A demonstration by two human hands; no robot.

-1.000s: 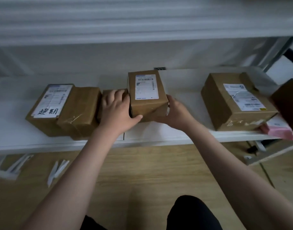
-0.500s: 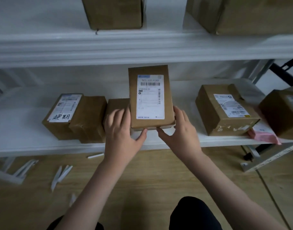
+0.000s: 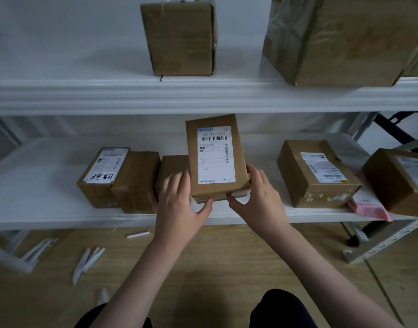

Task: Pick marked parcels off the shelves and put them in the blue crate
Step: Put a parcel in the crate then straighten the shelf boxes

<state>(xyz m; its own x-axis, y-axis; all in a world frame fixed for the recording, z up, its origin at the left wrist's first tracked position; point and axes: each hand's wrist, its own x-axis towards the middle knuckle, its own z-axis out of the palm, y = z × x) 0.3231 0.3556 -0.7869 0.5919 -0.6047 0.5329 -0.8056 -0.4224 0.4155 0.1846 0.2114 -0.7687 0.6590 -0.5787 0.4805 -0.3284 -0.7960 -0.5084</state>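
Head view: both left hand (image 3: 179, 204) and right hand (image 3: 260, 200) still grasp the labelled parcel (image 3: 216, 157), tilted more upright.

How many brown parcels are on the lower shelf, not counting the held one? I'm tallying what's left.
5: labelled box far left, plain one against it, a third partly behind the left hand, labelled box right, another at the edge. More may be hidden.

Parcel storeroom or small warehouse. White metal shelving (image 3: 203, 95) in two tiers across the frame, stocked with taped brown cardboard parcels (image 3: 179, 36), several bearing printed barcode shipping labels (image 3: 216, 155). Pink mailer bag (image 3: 368, 209) at lower shelf right. Wood-look floor (image 3: 203, 268) below, with loose white strips (image 3: 87, 261) at lower left and a perforated steel rack upright (image 3: 383, 242) at right.
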